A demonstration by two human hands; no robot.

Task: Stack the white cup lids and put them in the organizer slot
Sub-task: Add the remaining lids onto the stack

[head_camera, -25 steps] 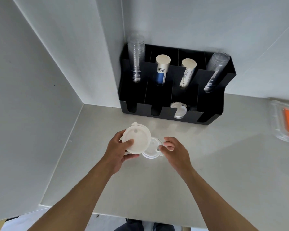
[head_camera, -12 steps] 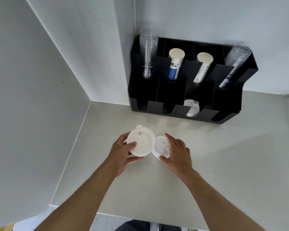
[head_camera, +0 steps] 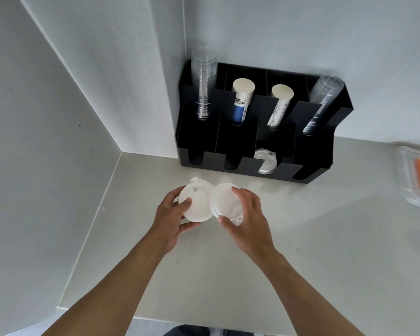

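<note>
White cup lids are the whole job here, but going by size: the counter (head_camera: 301, 238) comes first, pale and running into the wall corner at its back left. At its back edge, close to that corner, stands the black organizer (head_camera: 240, 141), with sleeves of cups upright in the rear compartments and one lid (head_camera: 266, 161) already lodged in a front slot (third from the left). My left hand (head_camera: 172, 214) pinches a lid (head_camera: 197, 202) by its rim, thumb on the face, held just above the counter in front of the organizer. My right hand (head_camera: 247, 214) curls around a second lid (head_camera: 224, 202), edge touching the first. Judging by this, stacking is barely begun: the two aren't nested yet, and slotting them remains.
</note>
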